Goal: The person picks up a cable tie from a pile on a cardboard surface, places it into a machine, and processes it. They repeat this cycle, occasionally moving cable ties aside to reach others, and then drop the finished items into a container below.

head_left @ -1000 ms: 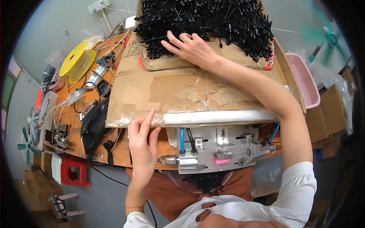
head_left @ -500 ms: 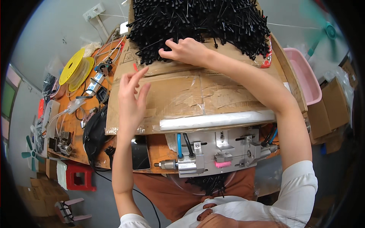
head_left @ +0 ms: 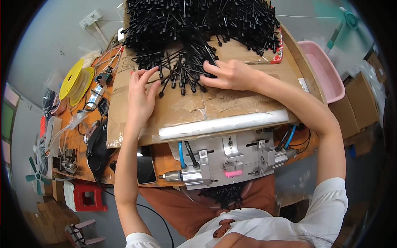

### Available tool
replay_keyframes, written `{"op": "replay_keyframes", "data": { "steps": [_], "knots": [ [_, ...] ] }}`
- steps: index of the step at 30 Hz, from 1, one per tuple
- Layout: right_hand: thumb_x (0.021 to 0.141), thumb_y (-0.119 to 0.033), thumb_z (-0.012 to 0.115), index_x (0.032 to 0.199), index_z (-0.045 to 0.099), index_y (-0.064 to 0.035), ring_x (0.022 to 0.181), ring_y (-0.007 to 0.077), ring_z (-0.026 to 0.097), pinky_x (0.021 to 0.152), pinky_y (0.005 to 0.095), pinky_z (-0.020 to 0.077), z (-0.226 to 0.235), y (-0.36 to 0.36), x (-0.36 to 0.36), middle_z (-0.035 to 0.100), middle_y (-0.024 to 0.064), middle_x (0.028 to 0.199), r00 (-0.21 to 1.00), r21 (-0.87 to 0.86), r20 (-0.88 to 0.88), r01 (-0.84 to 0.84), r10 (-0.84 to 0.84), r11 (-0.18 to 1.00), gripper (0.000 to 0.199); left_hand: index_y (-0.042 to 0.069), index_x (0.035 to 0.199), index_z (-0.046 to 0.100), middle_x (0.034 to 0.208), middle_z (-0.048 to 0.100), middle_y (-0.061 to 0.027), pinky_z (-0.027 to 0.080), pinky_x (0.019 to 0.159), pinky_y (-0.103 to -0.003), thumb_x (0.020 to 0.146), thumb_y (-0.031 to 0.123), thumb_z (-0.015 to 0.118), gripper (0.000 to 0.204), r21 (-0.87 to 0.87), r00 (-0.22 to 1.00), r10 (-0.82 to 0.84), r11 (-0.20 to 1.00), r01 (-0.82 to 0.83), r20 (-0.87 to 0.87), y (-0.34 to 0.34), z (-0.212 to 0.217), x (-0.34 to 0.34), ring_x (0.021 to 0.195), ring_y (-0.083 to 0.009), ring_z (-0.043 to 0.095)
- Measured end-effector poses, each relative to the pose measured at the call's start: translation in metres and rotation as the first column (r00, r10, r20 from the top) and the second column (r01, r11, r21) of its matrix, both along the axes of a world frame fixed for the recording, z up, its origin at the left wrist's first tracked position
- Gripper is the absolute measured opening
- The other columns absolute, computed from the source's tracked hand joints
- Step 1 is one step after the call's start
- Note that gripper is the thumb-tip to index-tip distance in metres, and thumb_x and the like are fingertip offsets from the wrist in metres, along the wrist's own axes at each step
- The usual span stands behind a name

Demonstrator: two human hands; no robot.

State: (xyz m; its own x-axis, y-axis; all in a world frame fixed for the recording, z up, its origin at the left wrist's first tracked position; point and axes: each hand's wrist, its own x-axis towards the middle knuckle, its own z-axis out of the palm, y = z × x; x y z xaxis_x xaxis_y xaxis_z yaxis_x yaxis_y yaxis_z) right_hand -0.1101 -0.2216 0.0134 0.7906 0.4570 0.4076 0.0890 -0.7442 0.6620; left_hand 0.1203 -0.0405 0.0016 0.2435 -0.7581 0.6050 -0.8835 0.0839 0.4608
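A heap of thin black rods with knobbed ends covers the far part of a cardboard sheet. A loose bunch of the same rods spreads from the heap toward me, between my two hands. At the bunch's right side, my right hand is curled, with some rods between its thumb and fingers. My left hand is at the bunch's left edge, thumb and fingers apart, its fingertips close to the nearest rods. Just what the fingertips touch is hard to make out.
A white bar lines the cardboard's near edge, above a metal clamping fixture with a pink piece. More black rods lie in a clear bowl at my lap. A yellow spool and phone lie left; a pink basin stands right.
A bunch of rods has come out of the heap toward me. My right hand has moved nearer and right; my left hand remains left of the bunch. The whole view has shifted slightly.
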Motion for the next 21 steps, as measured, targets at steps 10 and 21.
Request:
{"op": "replay_keyframes", "data": {
  "steps": [10,21],
  "knots": [
    [0.077,-0.011,0.062,0.126,0.056,-0.0238,0.08,0.0171,0.064,0.054,0.0277,0.0529,0.02,0.024,-0.096,0.051,0.0068,0.135,0.986,0.372,-0.146,0.135,-0.085,0.918,0.051,0.01,0.127,0.057,0.107,0.052,-0.0051,0.045,0.073,-0.022,0.086,-0.001,0.059,0.042,0.147,0.965,-0.2,0.963,0.225,-0.17,0.013,0.001,-0.046,0.086,-0.0122,0.05],
    [0.081,-0.02,0.069,0.109,0.063,-0.0116,0.074,0.0226,0.061,0.063,0.0323,0.0478,0.027,0.051,-0.131,0.064,0.0047,0.084,0.914,0.704,-0.178,0.376,-0.364,0.602,0.03,0.001,0.092,0.053,0.086,0.052,-0.0107,0.043,0.066,-0.03,0.078,-0.014,0.055,0.02,0.294,0.959,-0.273,0.925,0.24,0.076,0.017,0.022,-0.064,0.072,-0.0209,0.052]
  ]
}}
